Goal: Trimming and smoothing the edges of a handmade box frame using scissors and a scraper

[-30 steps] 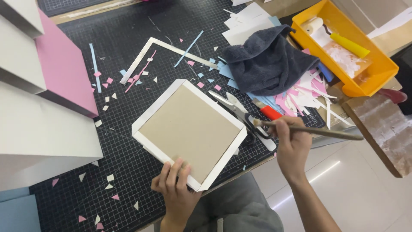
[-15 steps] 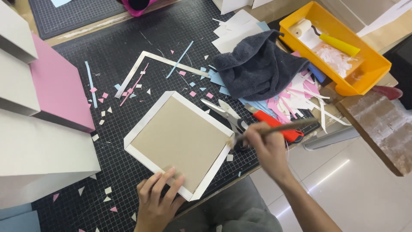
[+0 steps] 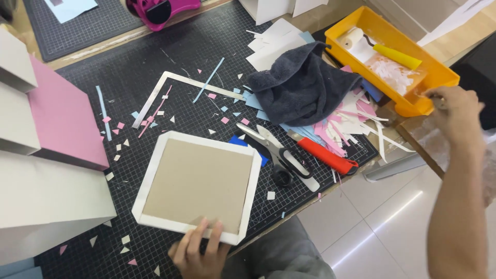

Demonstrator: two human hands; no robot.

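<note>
The cardboard panel (image 3: 199,186), a brown square with a white paper border folded over its edges, lies flat on the black cutting mat (image 3: 155,62) of the worktop, near me and a little left of centre. My left hand (image 3: 199,250) rests on its near edge, with the fingers spread flat on the board; they press it and do not pinch it. I judge the panel light and stiff, but the paper border looks easy to crease or lift, so I think it is best taken by the edges, with flat fingers on the bare brown middle. My right hand (image 3: 454,111) is far to the right, at the near corner of the yellow tray (image 3: 392,31); its grip looks closed, but I cannot tell if something is inside. I count one panel, one pair of scissors (image 3: 276,152), one red-handled knife (image 3: 323,154) just right of them, one dark towel (image 3: 302,88), one tray with one small roller (image 3: 380,46) in it, and one white L-shaped paper strip (image 3: 170,90). Many small paper scraps, pink, blue and white, are scattered on the mat.
</note>
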